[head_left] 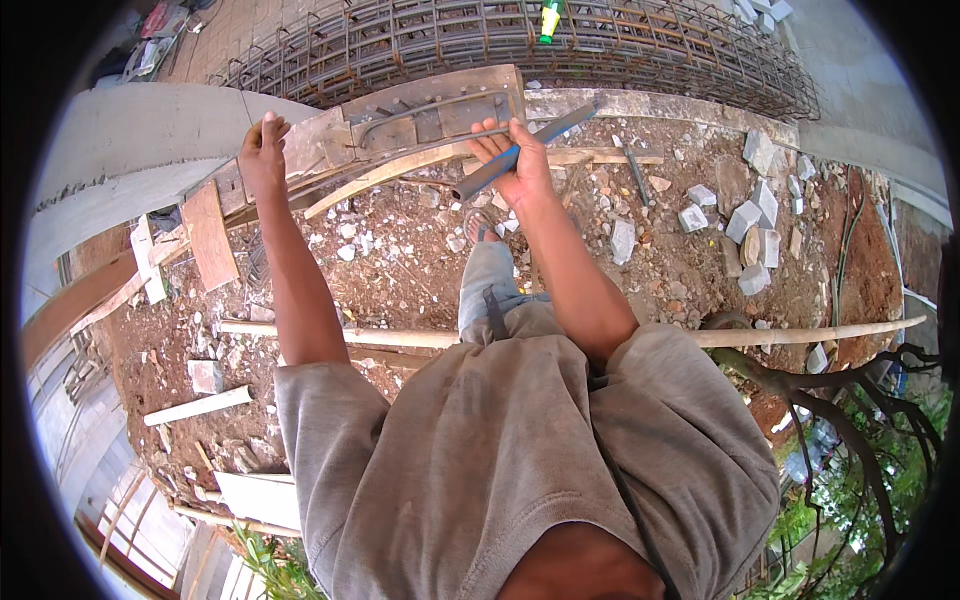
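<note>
My right hand [518,170] holds a dark grey metal pipe [558,128] slantwise across its palm, the thumb on one side and the fingers partly stretched on the other. Beside those fingers, a bent steel bar [430,104] lies on a wooden bench board [425,128] fitted with short metal pegs. Raised at the bench's left end, my left hand [263,150] has its fingers curled together. A thin dark line rises just above it; what the fingers hold, if anything, is too small to tell.
A long rebar cage [420,42] lies beyond the bench, with a green bottle [549,20] on it. Broken concrete blocks [745,220] are scattered at right. A wooden pole [810,335] crosses the rubble-strewn ground behind me. Bare branches [840,415] stand at lower right.
</note>
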